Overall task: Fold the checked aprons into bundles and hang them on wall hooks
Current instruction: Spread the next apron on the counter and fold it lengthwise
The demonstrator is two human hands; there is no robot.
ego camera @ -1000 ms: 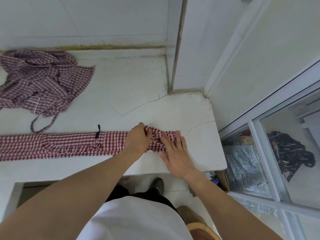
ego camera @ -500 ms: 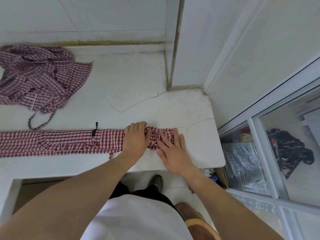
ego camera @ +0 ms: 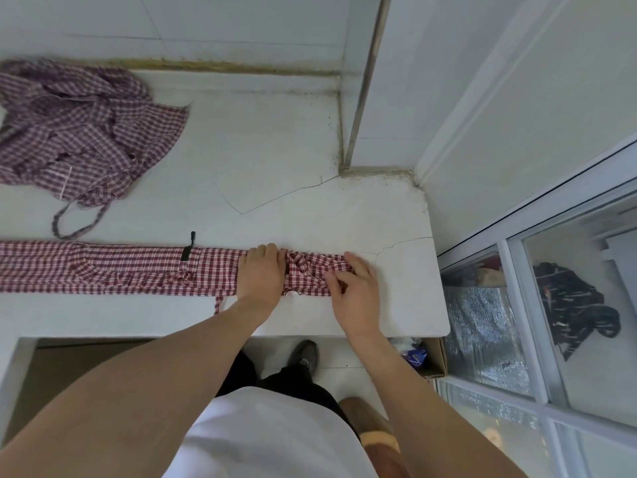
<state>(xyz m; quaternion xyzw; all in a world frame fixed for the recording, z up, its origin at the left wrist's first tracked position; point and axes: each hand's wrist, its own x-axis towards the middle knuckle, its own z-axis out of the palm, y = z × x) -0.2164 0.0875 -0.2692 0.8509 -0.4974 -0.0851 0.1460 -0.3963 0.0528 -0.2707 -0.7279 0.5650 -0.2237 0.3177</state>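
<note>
I have the red checked apron [ego camera: 131, 270] laid out as a long narrow strip along the near edge of the white counter [ego camera: 275, 160], running off toward nine o'clock, and I judge it lies that way so its right end can be rolled or folded over into a bundle. My left hand [ego camera: 261, 271] rests palm down across the strip just left of the bunched end, fingers together and pointing to twelve o'clock, pinning the cloth so it won't slide while the end is worked. My right hand [ego camera: 355, 283] sits at the strip's three o'clock end, wrist angled in from five o'clock, fingers curled and gathering the crumpled fabric there; whether the thumb is pinching under the fold I cannot tell. A thin tie [ego camera: 218, 304] dangles over the counter edge near my left wrist. The second apron [ego camera: 86, 139], purplish check, lies in a loose heap at ten o'clock, not yet folded. No wall hooks are in view.
</note>
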